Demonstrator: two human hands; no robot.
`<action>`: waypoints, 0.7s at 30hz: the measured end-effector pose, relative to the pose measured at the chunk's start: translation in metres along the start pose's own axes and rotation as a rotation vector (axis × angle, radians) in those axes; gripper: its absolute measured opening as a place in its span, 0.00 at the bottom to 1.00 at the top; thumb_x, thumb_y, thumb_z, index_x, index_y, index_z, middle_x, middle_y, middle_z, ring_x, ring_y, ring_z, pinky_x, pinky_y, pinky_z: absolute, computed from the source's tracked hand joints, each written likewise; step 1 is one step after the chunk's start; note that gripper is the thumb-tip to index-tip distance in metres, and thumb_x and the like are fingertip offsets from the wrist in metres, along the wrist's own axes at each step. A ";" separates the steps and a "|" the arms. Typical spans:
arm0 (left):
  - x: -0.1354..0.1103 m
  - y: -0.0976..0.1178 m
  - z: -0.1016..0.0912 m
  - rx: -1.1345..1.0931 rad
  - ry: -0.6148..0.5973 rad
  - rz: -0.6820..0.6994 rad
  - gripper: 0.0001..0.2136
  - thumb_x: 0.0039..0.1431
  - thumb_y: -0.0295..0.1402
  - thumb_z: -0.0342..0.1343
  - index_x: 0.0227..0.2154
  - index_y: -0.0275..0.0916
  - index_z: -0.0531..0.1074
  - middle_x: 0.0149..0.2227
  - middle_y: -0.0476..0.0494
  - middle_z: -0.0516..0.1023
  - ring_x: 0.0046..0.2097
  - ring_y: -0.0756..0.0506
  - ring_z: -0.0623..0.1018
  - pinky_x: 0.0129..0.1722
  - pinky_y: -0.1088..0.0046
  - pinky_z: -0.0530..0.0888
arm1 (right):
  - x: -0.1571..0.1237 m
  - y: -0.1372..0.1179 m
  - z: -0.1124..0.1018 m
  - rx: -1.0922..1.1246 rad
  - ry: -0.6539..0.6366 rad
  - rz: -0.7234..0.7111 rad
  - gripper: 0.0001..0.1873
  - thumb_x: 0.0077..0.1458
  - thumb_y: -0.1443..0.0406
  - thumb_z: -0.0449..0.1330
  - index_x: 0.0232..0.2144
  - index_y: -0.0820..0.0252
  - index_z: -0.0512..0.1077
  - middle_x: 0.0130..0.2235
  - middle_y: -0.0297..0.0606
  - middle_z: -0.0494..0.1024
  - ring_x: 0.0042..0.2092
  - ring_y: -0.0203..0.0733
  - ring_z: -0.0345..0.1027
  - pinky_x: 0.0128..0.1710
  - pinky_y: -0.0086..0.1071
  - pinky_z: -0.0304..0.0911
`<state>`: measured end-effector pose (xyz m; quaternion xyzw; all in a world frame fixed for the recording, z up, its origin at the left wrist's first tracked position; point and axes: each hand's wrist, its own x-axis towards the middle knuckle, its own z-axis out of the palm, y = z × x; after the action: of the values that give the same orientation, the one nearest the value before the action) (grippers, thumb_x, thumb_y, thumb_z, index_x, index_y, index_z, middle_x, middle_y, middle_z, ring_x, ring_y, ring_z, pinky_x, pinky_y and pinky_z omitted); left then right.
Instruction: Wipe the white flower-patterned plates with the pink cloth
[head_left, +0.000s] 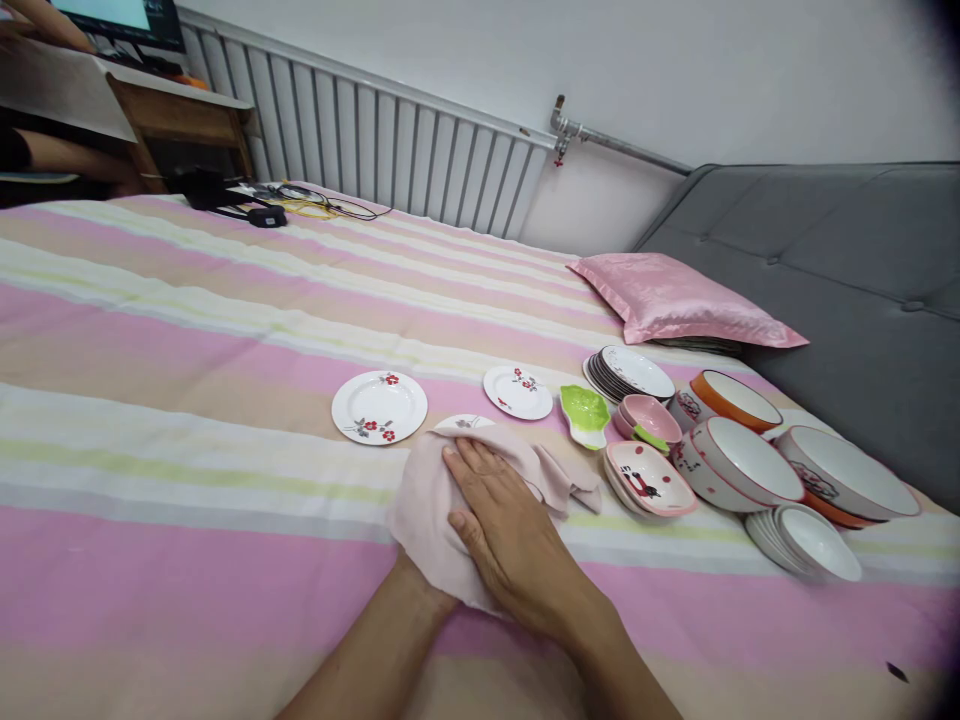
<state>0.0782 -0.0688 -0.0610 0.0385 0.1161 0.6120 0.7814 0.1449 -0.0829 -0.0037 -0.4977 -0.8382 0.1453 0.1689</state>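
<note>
A pale pink cloth (427, 500) is draped over a small white plate (463, 422), of which only the far rim shows. My right hand (506, 525) lies flat on top of the cloth, fingers stretched out and close together. My left forearm (382, 630) runs up to the cloth's near edge. The left hand itself is hidden beneath the cloth. All this rests on a bed with a pink, cream and green striped sheet (187, 400).
A flowered plate (379, 406) lies to the left and a smaller one (517, 391) behind. To the right are a green leaf dish (585, 414), a plate stack (630, 373), pink dishes (649, 478) and several bowls (750, 460). A pink pillow (675, 300) and grey headboard (840, 280) lie beyond.
</note>
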 end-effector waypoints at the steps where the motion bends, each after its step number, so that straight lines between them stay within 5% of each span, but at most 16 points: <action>1: 0.000 -0.013 0.003 -0.003 0.016 0.064 0.23 0.58 0.47 0.31 0.50 0.53 0.64 0.58 0.54 0.61 0.61 0.47 0.56 0.53 0.66 0.59 | 0.000 0.000 0.001 -0.005 0.006 -0.003 0.27 0.61 0.58 0.40 0.61 0.56 0.42 0.64 0.36 0.42 0.64 0.41 0.35 0.61 0.43 0.42; 3: -0.001 -0.035 0.012 -0.009 0.039 0.189 0.23 0.57 0.50 0.29 0.52 0.62 0.60 0.59 0.61 0.58 0.61 0.48 0.54 0.54 0.67 0.58 | 0.001 -0.001 0.003 -0.015 0.023 -0.002 0.29 0.61 0.57 0.40 0.62 0.55 0.38 0.64 0.35 0.39 0.64 0.41 0.32 0.61 0.44 0.40; 5: -0.003 -0.046 0.023 -0.001 0.094 0.359 0.24 0.56 0.52 0.32 0.53 0.60 0.59 0.60 0.57 0.58 0.62 0.45 0.53 0.55 0.66 0.57 | 0.001 -0.001 0.005 -0.021 0.043 -0.001 0.30 0.61 0.56 0.39 0.62 0.55 0.35 0.64 0.35 0.37 0.64 0.42 0.30 0.61 0.45 0.39; 7: -0.007 -0.043 0.030 -0.010 0.114 0.363 0.28 0.52 0.56 0.33 0.53 0.55 0.62 0.59 0.53 0.59 0.62 0.42 0.53 0.55 0.66 0.57 | 0.001 -0.001 0.006 -0.027 0.066 0.005 0.31 0.61 0.54 0.40 0.62 0.54 0.34 0.64 0.36 0.35 0.64 0.44 0.28 0.61 0.47 0.38; 9: -0.013 -0.027 0.030 -0.052 0.096 0.239 0.31 0.51 0.58 0.33 0.51 0.51 0.65 0.58 0.50 0.62 0.62 0.42 0.53 0.55 0.66 0.57 | 0.002 -0.001 0.006 -0.033 0.094 0.017 0.32 0.60 0.53 0.41 0.62 0.53 0.34 0.65 0.36 0.33 0.64 0.46 0.27 0.60 0.49 0.37; 11: -0.018 -0.006 0.025 -0.032 -0.053 -0.193 0.23 0.57 0.47 0.36 0.51 0.49 0.66 0.55 0.49 0.65 0.61 0.44 0.56 0.55 0.68 0.57 | 0.002 -0.001 0.005 -0.043 0.137 0.027 0.32 0.59 0.53 0.42 0.62 0.53 0.37 0.65 0.36 0.34 0.64 0.47 0.27 0.59 0.51 0.37; 12: -0.021 0.003 0.022 -0.028 -0.068 -0.260 0.22 0.59 0.43 0.37 0.51 0.46 0.67 0.53 0.45 0.68 0.59 0.43 0.60 0.55 0.67 0.58 | 0.002 0.000 0.004 -0.050 0.173 0.035 0.31 0.59 0.53 0.42 0.61 0.52 0.40 0.65 0.36 0.35 0.64 0.48 0.29 0.59 0.50 0.37; 17: -0.026 0.016 0.026 -0.105 -0.145 -0.404 0.19 0.60 0.35 0.40 0.51 0.36 0.66 0.44 0.40 0.76 0.54 0.44 0.67 0.56 0.67 0.57 | 0.002 0.008 -0.003 -0.077 0.423 0.055 0.28 0.56 0.52 0.45 0.57 0.55 0.54 0.61 0.39 0.51 0.60 0.50 0.43 0.57 0.48 0.43; 21: -0.025 0.011 0.040 -0.127 -0.087 -0.435 0.20 0.59 0.34 0.41 0.50 0.29 0.66 0.45 0.36 0.75 0.54 0.40 0.67 0.56 0.64 0.58 | 0.003 0.017 -0.005 -0.122 0.489 0.097 0.30 0.55 0.51 0.47 0.57 0.56 0.54 0.60 0.42 0.54 0.59 0.52 0.45 0.55 0.49 0.44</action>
<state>0.0712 -0.0870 -0.0171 -0.0103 0.0489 0.4332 0.8999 0.1587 -0.0723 -0.0057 -0.5670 -0.7548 -0.0224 0.3289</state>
